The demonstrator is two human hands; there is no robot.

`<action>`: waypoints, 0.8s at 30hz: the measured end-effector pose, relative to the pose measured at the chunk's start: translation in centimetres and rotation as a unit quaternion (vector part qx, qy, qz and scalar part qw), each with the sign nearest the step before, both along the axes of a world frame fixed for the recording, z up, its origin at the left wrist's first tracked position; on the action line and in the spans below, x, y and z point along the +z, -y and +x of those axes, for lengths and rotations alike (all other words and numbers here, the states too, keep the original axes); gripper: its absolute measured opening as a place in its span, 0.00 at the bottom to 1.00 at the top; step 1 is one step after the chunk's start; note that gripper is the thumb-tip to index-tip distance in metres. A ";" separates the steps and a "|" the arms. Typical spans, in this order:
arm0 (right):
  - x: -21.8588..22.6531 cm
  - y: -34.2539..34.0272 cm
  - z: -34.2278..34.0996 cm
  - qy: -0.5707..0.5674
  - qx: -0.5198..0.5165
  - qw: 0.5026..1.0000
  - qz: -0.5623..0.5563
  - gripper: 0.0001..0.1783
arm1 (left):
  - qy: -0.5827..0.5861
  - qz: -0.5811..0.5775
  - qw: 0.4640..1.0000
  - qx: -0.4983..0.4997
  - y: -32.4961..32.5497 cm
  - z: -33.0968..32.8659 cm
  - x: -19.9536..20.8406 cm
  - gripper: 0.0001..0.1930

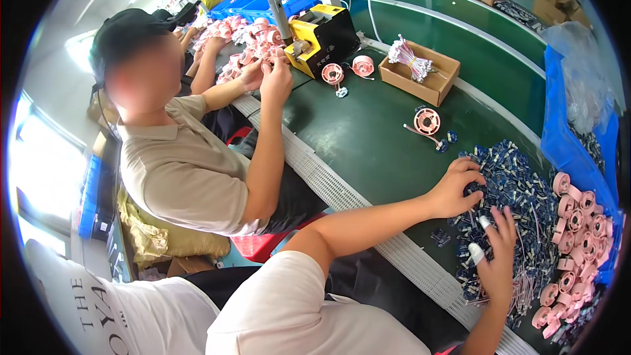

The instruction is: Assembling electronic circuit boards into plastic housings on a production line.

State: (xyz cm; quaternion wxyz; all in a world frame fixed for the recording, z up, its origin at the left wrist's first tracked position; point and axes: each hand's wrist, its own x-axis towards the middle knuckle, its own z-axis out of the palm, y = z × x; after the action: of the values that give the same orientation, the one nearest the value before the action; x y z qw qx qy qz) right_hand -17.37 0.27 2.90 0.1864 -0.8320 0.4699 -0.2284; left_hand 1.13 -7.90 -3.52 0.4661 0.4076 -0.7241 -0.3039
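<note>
A large heap of small blue circuit boards [513, 177] with thin wires lies in front of me on the green bench. My left hand [457, 187] rests at the heap's left edge, its fingers curved and apart over the boards. Nothing shows in its grasp. Over the near part of the heap is my right hand [497, 256], fingers spread, with white covers on two of its fingertips. A round pink plastic housing [427, 121] with a wire and small boards attached lies beyond my left hand.
Pink housings [578, 236] are piled right of the boards, beside a blue bin [568, 105]. A cardboard box [420, 72] holds bundled white wires. To the left, a co-worker [190, 151] handles pink parts near a yellow-and-black machine [322, 39]. A perforated white strip [420, 269] edges the bench.
</note>
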 end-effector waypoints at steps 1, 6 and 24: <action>0.4 -0.1 -0.2 0.010 -0.001 1.000 -0.009 0.24 | 0.003 -0.006 1.000 0.003 0.0 0.0 0.4 0.14; 1.8 -0.7 -0.8 -0.041 0.014 0.999 0.002 0.33 | 0.010 0.000 1.000 0.013 0.3 0.1 0.7 0.14; -2.2 -7.3 -2.7 -0.243 0.149 0.958 0.010 0.37 | 0.028 0.004 0.999 0.023 0.8 0.1 0.1 0.14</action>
State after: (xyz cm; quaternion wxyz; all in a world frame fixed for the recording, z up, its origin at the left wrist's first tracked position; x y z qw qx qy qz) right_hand -20.03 7.58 0.68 0.1072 -0.9212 0.3738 0.0157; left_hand 1.26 -8.68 -3.45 0.4511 0.4337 -0.7262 -0.2846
